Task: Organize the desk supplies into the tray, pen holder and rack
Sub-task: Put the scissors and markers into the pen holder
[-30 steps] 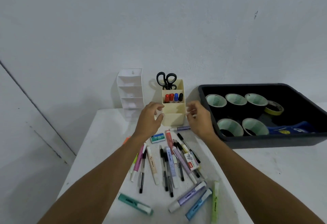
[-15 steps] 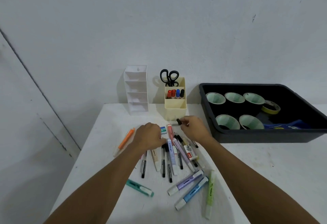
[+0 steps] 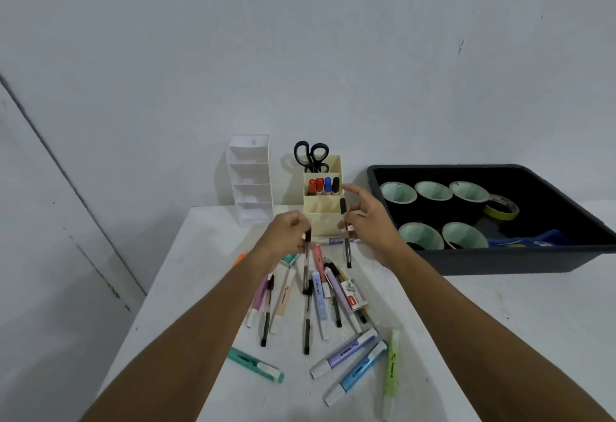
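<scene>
Above the table (image 3: 200,275), in front of cream pen holder (image 3: 322,211): left hand (image 3: 288,233) pinches black pen (image 3: 306,265) upright, right hand (image 3: 371,221) pinches second black pen (image 3: 347,250). Highlighters (image 3: 346,353) w/ more pens (image 3: 306,331) scattered below; black tray (image 3: 500,263) to the rt.

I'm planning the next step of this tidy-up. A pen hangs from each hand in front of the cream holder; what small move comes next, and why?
Probably raise the right hand so its black pen clears the rim, then lower it into the pen holder, in the compartment in front of the markers. That pen is upright and nearest the holder, and that compartment looks empty. The left hand can follow with its second pen.
</scene>
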